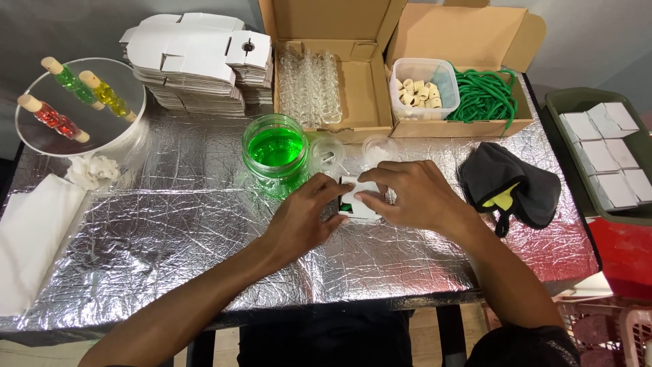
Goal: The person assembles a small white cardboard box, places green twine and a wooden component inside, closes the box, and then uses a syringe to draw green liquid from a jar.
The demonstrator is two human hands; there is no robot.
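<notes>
A small white cardboard box (357, 200) rests on the foil-covered table (170, 224), gripped from both sides. My left hand (303, 216) clasps its left edge with thumb and fingers. My right hand (415, 195) covers its right side and top, fingers pressing on the flap. Something green shows inside the box at its lower left. Just behind the hands stands a glass jar of green liquid (276, 152), with a clear round lid (327, 152) beside it.
Stack of flat white box blanks (197, 61) at back. One open carton holds glass tubes (312, 85); another holds a tub of corks (422, 90) and green cord (483, 95). Plate with three coloured corked tubes (78, 102) left. Black pouch (511, 183) and bin of white boxes (604, 153) right.
</notes>
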